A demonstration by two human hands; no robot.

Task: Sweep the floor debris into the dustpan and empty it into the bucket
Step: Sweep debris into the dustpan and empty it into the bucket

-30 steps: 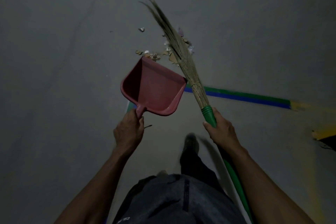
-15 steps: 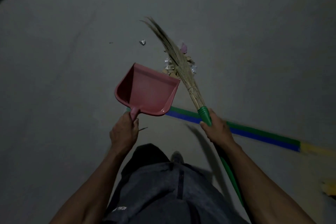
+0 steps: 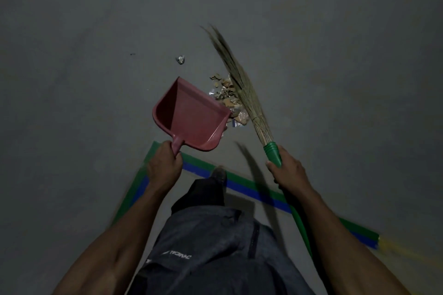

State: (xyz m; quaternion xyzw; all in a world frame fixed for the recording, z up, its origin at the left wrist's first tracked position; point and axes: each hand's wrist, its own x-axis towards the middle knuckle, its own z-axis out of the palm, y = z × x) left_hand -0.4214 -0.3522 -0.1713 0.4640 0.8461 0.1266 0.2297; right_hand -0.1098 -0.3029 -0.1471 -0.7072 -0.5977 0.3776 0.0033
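On the grey concrete floor [image 3: 96, 79], the right hand [image 3: 288, 172] grasps the green-handled straw broom [image 3: 242, 86] and the left hand [image 3: 164, 166] clenches the empty pink plastic dustpan [image 3: 189, 115] at centre frame. Lower its lip flat beside the paper scrap pile [image 3: 227, 96], then flick short strokes leftward; fetch the foil wad [image 3: 180, 59] above.

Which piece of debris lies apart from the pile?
The small silvery crumpled scrap, alone on the floor beyond the dustpan; the others cluster beside the broom.
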